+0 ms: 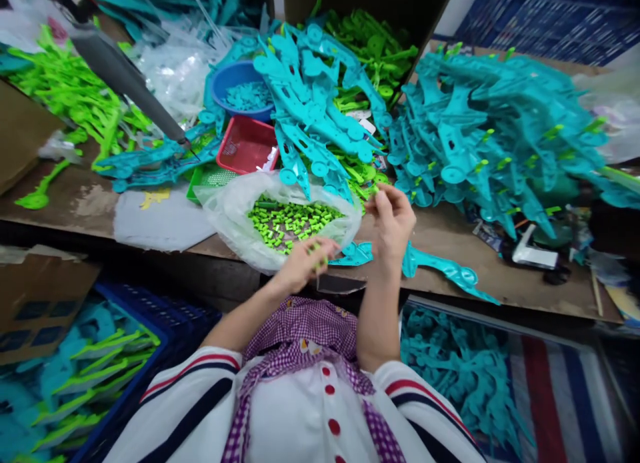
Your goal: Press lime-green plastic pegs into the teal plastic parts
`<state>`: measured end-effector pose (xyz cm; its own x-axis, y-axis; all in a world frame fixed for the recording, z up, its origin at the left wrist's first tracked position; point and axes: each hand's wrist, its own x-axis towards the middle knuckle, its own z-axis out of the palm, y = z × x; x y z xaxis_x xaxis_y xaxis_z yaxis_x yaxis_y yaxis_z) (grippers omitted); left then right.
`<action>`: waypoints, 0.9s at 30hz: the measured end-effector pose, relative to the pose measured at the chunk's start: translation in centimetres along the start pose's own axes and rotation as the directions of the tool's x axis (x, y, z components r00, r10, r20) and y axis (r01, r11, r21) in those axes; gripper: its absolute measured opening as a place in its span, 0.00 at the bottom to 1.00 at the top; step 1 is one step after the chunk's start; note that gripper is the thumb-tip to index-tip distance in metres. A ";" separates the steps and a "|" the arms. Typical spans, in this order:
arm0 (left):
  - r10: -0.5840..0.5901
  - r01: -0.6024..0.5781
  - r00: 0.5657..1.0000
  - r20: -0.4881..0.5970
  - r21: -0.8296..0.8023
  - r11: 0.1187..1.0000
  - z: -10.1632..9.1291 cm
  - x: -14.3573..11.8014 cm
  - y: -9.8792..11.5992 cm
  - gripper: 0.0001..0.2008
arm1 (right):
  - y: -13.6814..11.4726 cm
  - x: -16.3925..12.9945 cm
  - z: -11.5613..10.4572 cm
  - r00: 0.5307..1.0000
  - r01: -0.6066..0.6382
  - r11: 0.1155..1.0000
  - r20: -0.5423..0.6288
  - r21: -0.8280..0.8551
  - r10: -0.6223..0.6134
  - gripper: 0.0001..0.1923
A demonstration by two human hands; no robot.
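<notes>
My left hand is at the near rim of a clear plastic bag, its fingers curled and slightly blurred around small green plastic pieces. Inside the open bag lie many more small green plastic pieces, short and tube-like. Just right of the bag, my right hand is raised, thumb and fingertips pinched on one small green piece. Below it, a long turquoise plastic part lies along the table's front edge, partly hidden behind my right forearm.
Turquoise parts form a pile behind the bag and a stack at right. A red tray, a blue bowl and a hanging grey screwdriver-like tool are at left. Crates of parts stand below the table.
</notes>
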<state>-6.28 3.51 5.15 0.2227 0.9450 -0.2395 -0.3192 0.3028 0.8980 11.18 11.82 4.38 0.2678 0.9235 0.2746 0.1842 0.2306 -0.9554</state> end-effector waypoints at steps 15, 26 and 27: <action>0.232 -0.202 0.963 0.135 0.934 0.294 -1.5 0.2 -8.1 0.15 | 5.4 -4.4 -8.7 0.919 0.116 0.893 0.387 -0.435 0.069 0.15; 0.263 -0.249 0.953 0.148 0.877 0.411 -1.7 0.5 -8.1 0.11 | 5.2 -6.0 -7.4 0.834 0.168 0.892 0.543 -0.419 0.098 0.13; 0.266 -0.254 0.952 0.153 0.879 0.404 -1.6 0.5 -8.2 0.11 | 5.1 -6.0 -7.4 0.835 0.171 0.891 0.542 -0.421 0.096 0.13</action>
<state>-5.06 1.74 -2.93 0.2682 0.9610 0.0674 0.6240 -0.2266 0.7479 17.54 5.24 -1.37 -0.2715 0.9592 0.0787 0.6084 0.2344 -0.7582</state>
